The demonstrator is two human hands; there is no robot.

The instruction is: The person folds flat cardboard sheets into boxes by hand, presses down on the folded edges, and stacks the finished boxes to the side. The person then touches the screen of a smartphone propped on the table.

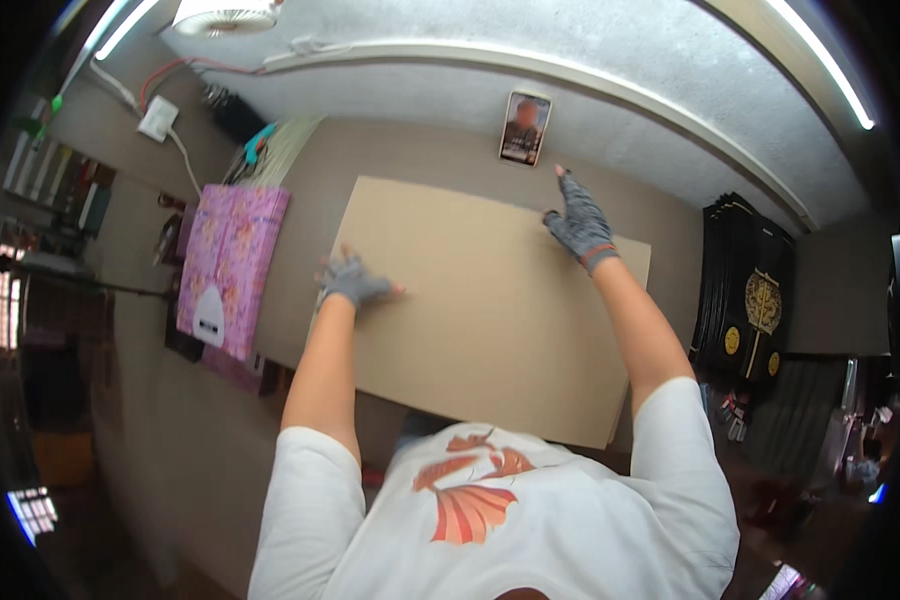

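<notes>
A large flat sheet of brown cardboard [480,300] lies on the tan tabletop [390,150] in front of me. My left hand [353,281], in a grey fingerless glove, rests flat on the sheet's left edge with fingers spread. My right hand [578,224], gloved the same way, presses on the sheet's far right corner, fingers stretched toward the back of the table. Neither hand grips anything.
A phone [525,127] with a lit screen lies beyond the sheet at the table's back edge. A pink patterned box [228,265] sits at the left. A stack of black boxes with gold emblems [750,290] stands at the right. A white wall socket with cable [158,118] hangs back left.
</notes>
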